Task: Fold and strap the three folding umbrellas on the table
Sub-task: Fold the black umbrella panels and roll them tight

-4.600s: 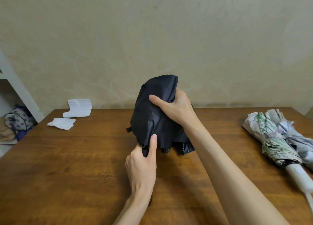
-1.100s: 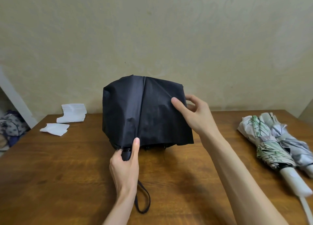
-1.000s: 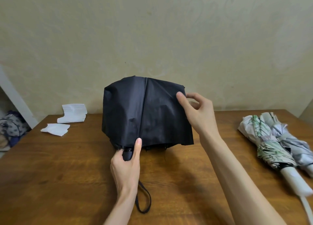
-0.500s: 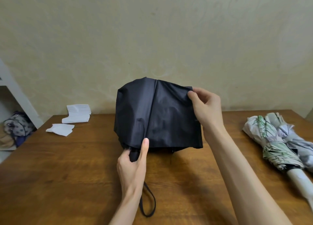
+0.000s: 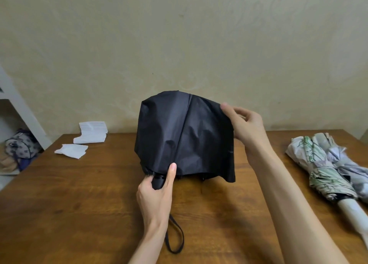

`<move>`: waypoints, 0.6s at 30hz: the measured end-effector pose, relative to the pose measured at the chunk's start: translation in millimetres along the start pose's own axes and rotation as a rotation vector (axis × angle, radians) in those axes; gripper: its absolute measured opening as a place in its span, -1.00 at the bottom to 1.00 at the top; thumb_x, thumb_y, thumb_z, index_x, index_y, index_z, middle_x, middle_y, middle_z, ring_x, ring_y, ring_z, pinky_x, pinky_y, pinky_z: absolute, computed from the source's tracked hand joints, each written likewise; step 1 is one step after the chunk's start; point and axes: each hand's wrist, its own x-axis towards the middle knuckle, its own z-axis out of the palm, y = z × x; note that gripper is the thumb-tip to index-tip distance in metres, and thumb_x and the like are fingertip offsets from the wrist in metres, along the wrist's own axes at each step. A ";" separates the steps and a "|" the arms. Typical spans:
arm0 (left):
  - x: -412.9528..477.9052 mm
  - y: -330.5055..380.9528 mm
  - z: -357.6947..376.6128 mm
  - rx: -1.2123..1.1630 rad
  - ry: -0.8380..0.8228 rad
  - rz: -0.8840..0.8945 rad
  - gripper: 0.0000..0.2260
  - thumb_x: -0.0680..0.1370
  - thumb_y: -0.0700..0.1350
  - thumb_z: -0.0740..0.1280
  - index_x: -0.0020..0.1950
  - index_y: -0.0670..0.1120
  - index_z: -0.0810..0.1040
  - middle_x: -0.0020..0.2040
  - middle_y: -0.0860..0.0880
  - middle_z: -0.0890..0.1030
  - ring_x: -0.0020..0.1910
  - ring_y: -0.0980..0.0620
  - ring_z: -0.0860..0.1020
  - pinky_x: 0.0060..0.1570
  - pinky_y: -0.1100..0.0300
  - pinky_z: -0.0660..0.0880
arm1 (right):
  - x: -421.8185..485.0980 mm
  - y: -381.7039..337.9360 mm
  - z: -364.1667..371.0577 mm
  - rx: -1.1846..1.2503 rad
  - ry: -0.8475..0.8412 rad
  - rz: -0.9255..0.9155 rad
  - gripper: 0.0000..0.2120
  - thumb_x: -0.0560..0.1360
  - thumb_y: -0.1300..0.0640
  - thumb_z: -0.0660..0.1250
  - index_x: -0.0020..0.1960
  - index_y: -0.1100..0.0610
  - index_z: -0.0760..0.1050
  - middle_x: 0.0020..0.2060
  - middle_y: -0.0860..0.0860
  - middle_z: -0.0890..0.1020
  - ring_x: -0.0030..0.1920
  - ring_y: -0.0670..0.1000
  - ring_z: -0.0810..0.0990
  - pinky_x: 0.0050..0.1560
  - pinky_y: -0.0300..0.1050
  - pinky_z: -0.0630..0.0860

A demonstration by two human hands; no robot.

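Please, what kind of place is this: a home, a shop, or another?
Likely a room in a home: a wooden table against a plain wall, a white shelf with a bag at the left, and household umbrellas on the table.

Wooden counter [image 5: 79,214]: brown, grained surface, set against a beige patterned wall [image 5: 179,34]. At 10 o'clock on it lies a stack of white papers [image 5: 91,132]; a smaller white paper pile [image 5: 71,150] lies just beside it, nearer the viewer. Off the counter at 9 o'clock, a white shelf unit [image 5: 22,112] holds a patterned bag [image 5: 22,146].
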 end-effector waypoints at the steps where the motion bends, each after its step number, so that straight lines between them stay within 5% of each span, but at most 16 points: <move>1: 0.5 -0.5 0.2 -0.004 0.008 0.002 -0.58 0.41 0.30 0.45 -0.17 -0.08 0.68 -0.21 0.05 0.70 -0.16 0.17 0.65 -0.15 0.30 0.48 | -0.4 -0.9 -5.5 -0.074 -0.075 0.043 -0.71 0.56 -0.19 0.51 0.10 0.01 0.67 0.01 -0.11 0.73 -0.01 -0.14 0.71 -0.08 -0.18 0.65; 4: 2.0 -3.4 0.7 -0.005 0.030 0.000 -0.57 0.42 0.31 0.44 -0.10 -0.06 0.70 -0.13 0.06 0.72 -0.08 0.13 0.66 -0.04 0.28 0.52 | -0.8 2.4 -13.4 -0.252 -0.221 0.047 -0.76 0.55 -0.06 0.55 0.08 0.08 0.71 -0.04 -0.05 0.78 -0.06 -0.03 0.77 -0.10 -0.16 0.70; 8: 6.4 -5.9 1.0 0.022 0.049 -0.022 -0.61 0.47 0.28 0.46 -0.06 -0.06 0.70 -0.08 0.05 0.72 -0.01 0.08 0.66 0.13 0.08 0.59 | -3.3 13.2 -6.3 -0.323 -0.202 -0.151 -0.81 0.59 -0.02 0.52 0.10 0.08 0.77 -0.08 -0.09 0.80 -0.04 -0.13 0.77 0.02 -0.04 0.74; 11: 6.0 -4.3 0.3 0.014 0.071 -0.045 -0.63 0.49 0.28 0.46 -0.06 -0.03 0.69 -0.06 0.07 0.71 0.00 0.10 0.64 0.15 0.07 0.55 | -5.3 17.3 -9.1 -0.457 -0.379 -0.073 -0.74 0.56 -0.12 0.53 0.13 0.03 0.74 -0.05 -0.07 0.79 -0.07 -0.09 0.78 -0.03 -0.02 0.75; 14: 6.5 -1.6 -2.1 -0.010 0.111 -0.073 -0.67 0.50 0.26 0.47 -0.11 -0.01 0.66 -0.08 0.08 0.69 -0.04 0.15 0.61 0.11 0.10 0.49 | -4.1 25.0 -10.6 -0.626 -0.454 -0.036 -0.82 0.62 0.02 0.48 0.05 0.15 0.73 -0.13 0.03 0.79 -0.17 -0.01 0.79 0.01 0.09 0.74; 18: 9.0 -6.5 -2.5 -0.027 0.141 -0.102 -0.58 0.49 0.29 0.46 -0.06 -0.08 0.67 -0.02 -0.04 0.70 0.02 0.01 0.64 0.19 0.00 0.56 | -7.2 28.6 -7.6 -0.508 -0.510 -0.068 -0.82 0.68 0.10 0.42 0.19 0.15 0.72 -0.08 -0.01 0.81 -0.08 0.00 0.80 0.05 0.07 0.73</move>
